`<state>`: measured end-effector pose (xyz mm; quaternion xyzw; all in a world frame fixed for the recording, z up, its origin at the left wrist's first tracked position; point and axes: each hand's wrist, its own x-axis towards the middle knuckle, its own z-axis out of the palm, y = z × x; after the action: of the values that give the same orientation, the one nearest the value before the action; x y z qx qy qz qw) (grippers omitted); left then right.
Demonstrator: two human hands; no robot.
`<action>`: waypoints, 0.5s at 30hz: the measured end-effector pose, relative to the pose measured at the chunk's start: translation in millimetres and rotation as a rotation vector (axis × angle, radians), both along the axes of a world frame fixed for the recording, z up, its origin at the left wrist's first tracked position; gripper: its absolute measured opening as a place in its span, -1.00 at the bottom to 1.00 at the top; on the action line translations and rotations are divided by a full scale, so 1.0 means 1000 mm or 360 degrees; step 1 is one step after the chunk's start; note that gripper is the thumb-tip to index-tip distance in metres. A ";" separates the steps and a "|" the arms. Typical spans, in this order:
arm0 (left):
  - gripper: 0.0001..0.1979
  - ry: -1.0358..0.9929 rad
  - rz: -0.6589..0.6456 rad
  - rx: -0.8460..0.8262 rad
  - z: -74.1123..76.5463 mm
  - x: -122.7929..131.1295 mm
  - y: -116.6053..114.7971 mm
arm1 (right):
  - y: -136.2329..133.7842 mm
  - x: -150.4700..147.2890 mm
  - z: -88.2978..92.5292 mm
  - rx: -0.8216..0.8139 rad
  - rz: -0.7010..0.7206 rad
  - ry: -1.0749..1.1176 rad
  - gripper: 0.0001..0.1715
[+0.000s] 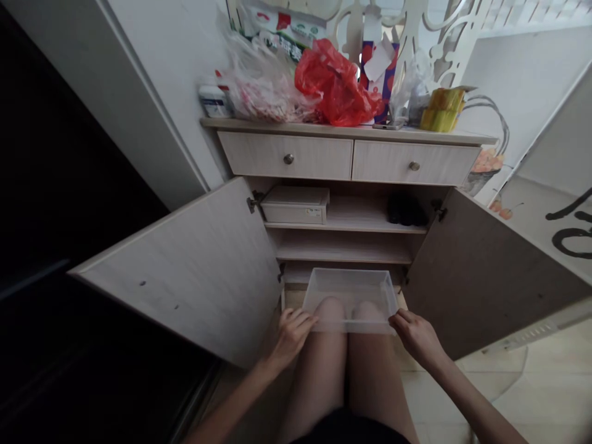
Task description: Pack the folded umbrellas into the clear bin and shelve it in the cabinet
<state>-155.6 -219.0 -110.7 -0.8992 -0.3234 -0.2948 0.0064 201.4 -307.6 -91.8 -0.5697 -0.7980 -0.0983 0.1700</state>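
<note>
A clear plastic drawer box is held level over my knees, in front of a pale wooden cabinet whose doors stand wide apart. My left hand pinches its near left corner. At the near right corner, my right hand grips the box with fingers closed on the edge. Through the see-through bottom only my knees show. Behind it, a white storage box with a small label rests on the cabinet's upper shelf at the left.
Dark shoes lie on the upper shelf's right side. The left door and right door flank my arms. On the cabinet top are a red plastic bag, clear bags, a white jar and a yellow pack.
</note>
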 end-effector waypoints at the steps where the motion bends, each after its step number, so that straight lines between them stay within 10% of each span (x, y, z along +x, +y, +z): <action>1: -0.69 -0.0048 0.0001 -0.0033 -0.005 -0.001 -0.002 | 0.000 -0.001 -0.003 -0.0032 0.0001 0.0000 -0.68; 9: -0.54 -0.0949 0.0563 -0.0696 -0.034 0.020 0.018 | 0.012 0.011 0.011 -0.0428 0.0142 0.0149 -0.78; 15: -0.37 -0.1549 0.0462 -0.1818 -0.017 0.031 0.021 | 0.139 0.050 0.078 -0.0405 -0.0231 0.0409 -0.58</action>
<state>-124.2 -197.9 -127.9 -0.4800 -0.5069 -0.4409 -0.5641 251.4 -168.9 -13.7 -0.6507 -0.7325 0.0650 0.1895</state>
